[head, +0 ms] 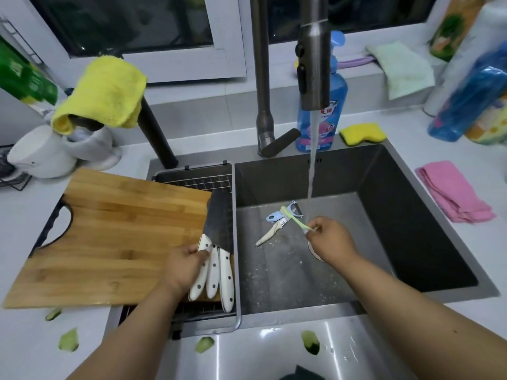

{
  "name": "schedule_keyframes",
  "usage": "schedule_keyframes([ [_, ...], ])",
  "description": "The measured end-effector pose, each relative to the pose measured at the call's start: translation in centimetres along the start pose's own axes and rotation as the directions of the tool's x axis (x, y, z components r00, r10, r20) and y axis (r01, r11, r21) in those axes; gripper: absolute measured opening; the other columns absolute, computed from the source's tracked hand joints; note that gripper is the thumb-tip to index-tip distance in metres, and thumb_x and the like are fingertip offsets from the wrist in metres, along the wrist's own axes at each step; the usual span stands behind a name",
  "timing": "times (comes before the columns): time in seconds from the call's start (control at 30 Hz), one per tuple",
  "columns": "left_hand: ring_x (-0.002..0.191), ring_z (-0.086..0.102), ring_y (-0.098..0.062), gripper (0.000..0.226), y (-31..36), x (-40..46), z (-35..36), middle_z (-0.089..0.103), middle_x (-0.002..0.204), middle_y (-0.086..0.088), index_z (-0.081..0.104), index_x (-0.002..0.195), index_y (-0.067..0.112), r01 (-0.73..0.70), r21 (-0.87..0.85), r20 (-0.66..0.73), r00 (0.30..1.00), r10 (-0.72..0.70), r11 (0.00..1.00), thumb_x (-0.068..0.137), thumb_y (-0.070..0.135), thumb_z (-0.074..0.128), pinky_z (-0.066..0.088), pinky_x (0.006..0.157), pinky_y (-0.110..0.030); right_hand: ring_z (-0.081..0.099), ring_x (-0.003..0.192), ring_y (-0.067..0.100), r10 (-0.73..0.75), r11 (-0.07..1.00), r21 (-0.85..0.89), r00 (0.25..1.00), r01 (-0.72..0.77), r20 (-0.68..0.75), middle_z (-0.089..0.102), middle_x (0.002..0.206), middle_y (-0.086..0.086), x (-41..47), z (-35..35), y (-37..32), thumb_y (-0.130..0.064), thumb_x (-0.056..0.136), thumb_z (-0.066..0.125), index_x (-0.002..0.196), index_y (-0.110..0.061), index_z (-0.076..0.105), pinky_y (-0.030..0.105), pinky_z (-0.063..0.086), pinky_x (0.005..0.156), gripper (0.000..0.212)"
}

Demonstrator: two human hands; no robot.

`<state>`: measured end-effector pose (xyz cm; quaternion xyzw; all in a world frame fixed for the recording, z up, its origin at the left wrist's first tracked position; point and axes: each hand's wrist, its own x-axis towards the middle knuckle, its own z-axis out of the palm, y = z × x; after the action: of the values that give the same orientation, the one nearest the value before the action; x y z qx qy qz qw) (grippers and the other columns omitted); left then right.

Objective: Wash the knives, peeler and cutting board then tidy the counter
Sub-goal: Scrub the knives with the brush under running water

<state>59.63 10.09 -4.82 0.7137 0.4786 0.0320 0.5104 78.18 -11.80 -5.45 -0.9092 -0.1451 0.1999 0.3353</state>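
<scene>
white-handled knives (212,272), three side by side, sit under the left hand (183,266), whose fingers curl round the handles; their dark blades (219,220) point away from the person along the rack (197,179) at the sink's left edge, overlapping the right end of the wooden board (109,237). the right hand (330,238) reaches into the sink (411,215), thumb and fingers pinching the near end of a pale green tool (295,219), which looks like a peeler though its head is hard to make out. its long axis runs up and left from the fingers, toward a small cream-handled knife (270,233) and a blue peeler (277,216) lying on the basin floor just beyond. water (311,160) falls from the tap (314,64) just behind the right hand, so the pinched tool looks a short move from the stream, and the right hand is plainly the nearer to it. the board lies half on the worktop (24,341), half over the rack, apparently unwashed. green peelings (68,340) dot the worktop near the front edge. a yellow sponge (362,133), blue soap bottle (323,119) and pink cloth (452,192) wait beyond.
</scene>
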Motion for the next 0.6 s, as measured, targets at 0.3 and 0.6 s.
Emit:
schedule_keyframes([
  [0.3, 0.103, 0.057, -0.027, 0.038, 3.7, 0.3, 1.2, 0.060, 0.115, -0.013, 0.060, 0.120, 0.008, -0.128, 0.565, -0.203, 0.936, 0.287, 0.815, 0.091, 0.033, 0.055, 0.044, 0.084, -0.034, 0.062, 0.073, 0.024, 0.054, 0.998, 0.023, 0.999, -0.054, 0.007, 0.063, 0.068, -0.002, 1.0, -0.4, 1.4, -0.025, 0.085, 0.062, 0.066, -0.025, 0.054, 0.025, 0.038, 0.061, 0.021],
  [0.6, 0.095, 0.062, -0.032, 0.013, 9.9, 2.1, 14.2, 0.069, 0.096, -0.014, 0.057, 0.078, 0.016, -0.345, 0.480, 0.238, 0.936, 0.258, 0.807, 0.088, 0.021, 0.050, 0.042, 0.073, -0.028, 0.062, 0.088, 0.029, 0.111, 0.993, -0.045, 0.993, -0.110, 0.032, 0.067, 0.087, 0.006, 3.9, -0.2, 3.5, -0.023, 0.085, 0.062, 0.077, -0.023, 0.056, 0.026, 0.038, 0.065, 0.010],
])
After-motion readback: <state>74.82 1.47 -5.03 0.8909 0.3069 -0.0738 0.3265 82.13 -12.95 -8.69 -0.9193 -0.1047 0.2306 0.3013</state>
